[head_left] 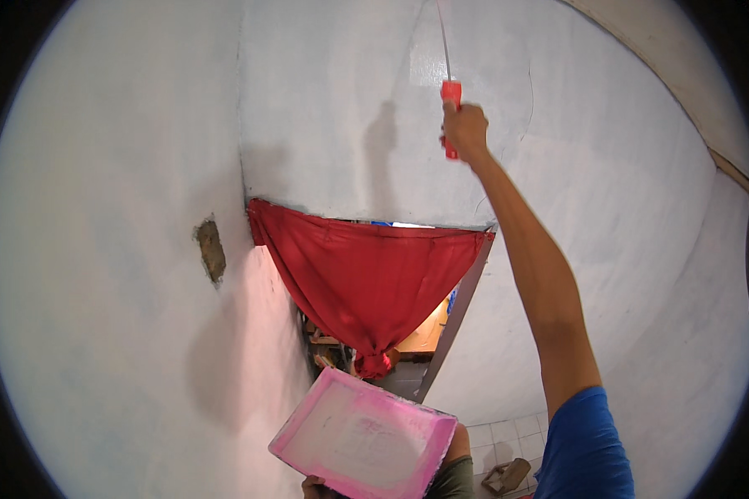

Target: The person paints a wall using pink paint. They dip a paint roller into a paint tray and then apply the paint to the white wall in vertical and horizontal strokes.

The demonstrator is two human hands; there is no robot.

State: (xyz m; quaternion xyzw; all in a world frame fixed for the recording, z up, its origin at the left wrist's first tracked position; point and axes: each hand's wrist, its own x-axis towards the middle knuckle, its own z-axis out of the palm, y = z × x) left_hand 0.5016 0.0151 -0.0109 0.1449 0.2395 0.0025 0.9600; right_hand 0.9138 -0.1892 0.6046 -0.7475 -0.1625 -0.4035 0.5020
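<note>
My right hand (468, 129) is raised high on an outstretched arm, its fingers wrapped round the red handle of a paint roller (451, 90). A thin metal rod runs up from the handle, and the roller's head lies beyond the top edge of the view. Behind the rod, a shiny patch (427, 66) marks the pale wall (333, 100). Low in front of me, my left hand (314, 487) grips the near left edge of a pink paint tray (431, 437). Whitish paint coats the tray's inside. Most of that hand's fingers are hidden beneath it.
A red curtain (366, 266), knotted at its lower end, hangs across a doorway ahead. On the left wall (100, 249) is a rough brown hole (211, 249). A brown object (508, 476) lies on the white-tiled floor at lower right.
</note>
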